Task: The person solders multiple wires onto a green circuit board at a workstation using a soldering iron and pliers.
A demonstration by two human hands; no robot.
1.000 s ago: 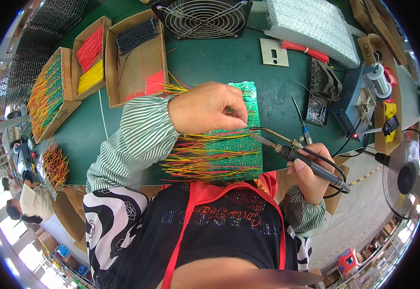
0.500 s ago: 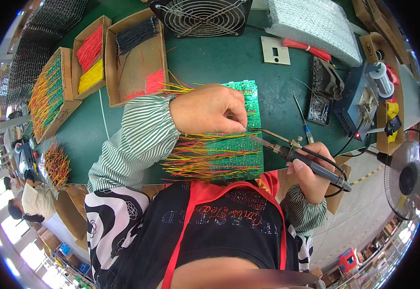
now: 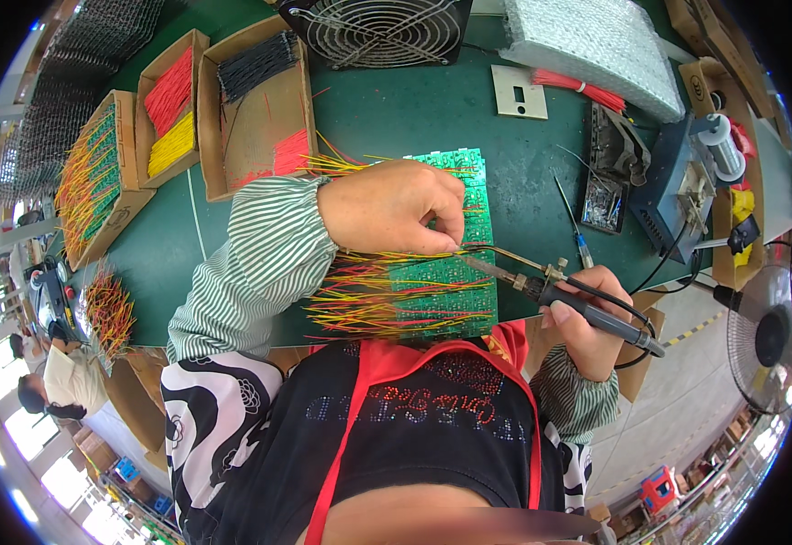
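A green circuit board panel (image 3: 441, 280) lies at the front edge of the bench, with rows of red and yellow wires (image 3: 350, 300) trailing off to its left. My left hand (image 3: 396, 209) rests over the panel, closed, thumb and fingertips pinching what looks like a wire at the board's surface. The fingers hide most of that wire. In my right hand (image 3: 587, 322) is a soldering iron (image 3: 596, 313) with a thin metal feed tube fixed along it. Its tip points left and meets the board right beside my left fingertips.
Cardboard boxes of red, yellow and black wires (image 3: 255, 56) stand back left, beside a box of wired boards (image 3: 96, 182). A fan (image 3: 378, 32) sits at the back. At right are a blue soldering station (image 3: 673, 186), a screwdriver (image 3: 580, 238) and a metal plate (image 3: 518, 92).
The panel and my left hand have shifted very slightly left. The iron's tip stays by the left fingertips, and both hands keep their grips.
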